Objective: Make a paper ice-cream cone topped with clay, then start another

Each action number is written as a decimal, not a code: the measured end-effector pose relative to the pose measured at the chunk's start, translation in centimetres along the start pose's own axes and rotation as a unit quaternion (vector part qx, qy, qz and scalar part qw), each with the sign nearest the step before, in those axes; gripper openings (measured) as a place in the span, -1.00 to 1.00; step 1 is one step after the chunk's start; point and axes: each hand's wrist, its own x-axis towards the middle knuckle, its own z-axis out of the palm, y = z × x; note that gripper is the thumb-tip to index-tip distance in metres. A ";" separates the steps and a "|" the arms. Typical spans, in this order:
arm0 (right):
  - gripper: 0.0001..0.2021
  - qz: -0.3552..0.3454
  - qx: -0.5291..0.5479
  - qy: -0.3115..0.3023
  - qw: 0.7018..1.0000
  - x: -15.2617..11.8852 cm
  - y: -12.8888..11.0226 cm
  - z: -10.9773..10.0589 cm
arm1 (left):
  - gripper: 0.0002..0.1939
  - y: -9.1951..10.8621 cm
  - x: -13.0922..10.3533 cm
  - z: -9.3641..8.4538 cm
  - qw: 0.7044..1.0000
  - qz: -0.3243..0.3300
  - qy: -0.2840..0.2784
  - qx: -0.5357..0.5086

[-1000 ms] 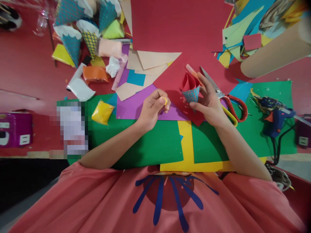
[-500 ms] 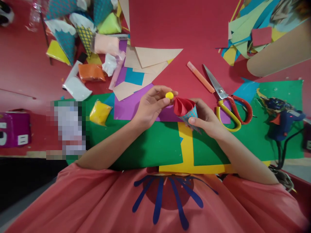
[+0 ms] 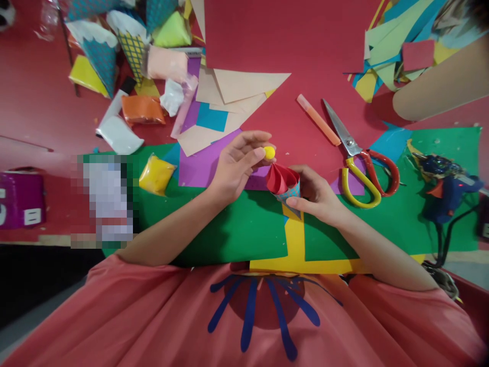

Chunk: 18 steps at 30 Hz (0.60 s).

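Note:
Between the thumb and fingers of my left hand is a small yellow clay ball. My right hand is closed round a blue patterned paper cone, its tip pointing down. Folded red paper petals fill the cone's mouth. The yellow ball is just above the petals, close to them but apart. My right fingers behind the cone are partly hidden. To the right of my hands lie scissors with one yellow and one red handle, beside an orange pen-like stick.
Several finished cones and bags of clay, such as an orange one, lie at the upper left. A yellow clay bag rests on the green sheet. A blue glue gun and a cardboard tube are at right.
My right hand has brought the cone left and slightly down, nearer my left hand. The yellow ball has shifted slightly right in my left fingers' grip. The view has turned a little.

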 end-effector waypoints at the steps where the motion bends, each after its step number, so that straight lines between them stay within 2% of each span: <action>1: -0.51 -0.002 -0.004 -0.002 1.000 0.0 0.0 0.0 | -0.68 0.0 0.0 0.1 1.000 0.000 0.003 0.001; 9: -0.53 -0.012 -0.020 -0.005 1.000 0.0 0.2 -0.1 | -0.73 0.2 0.0 0.5 0.999 0.034 0.002 0.008; 18: -0.51 -0.002 -0.025 0.003 1.000 0.0 0.1 0.1 | -0.68 0.3 -0.2 0.6 0.999 0.023 0.008 0.030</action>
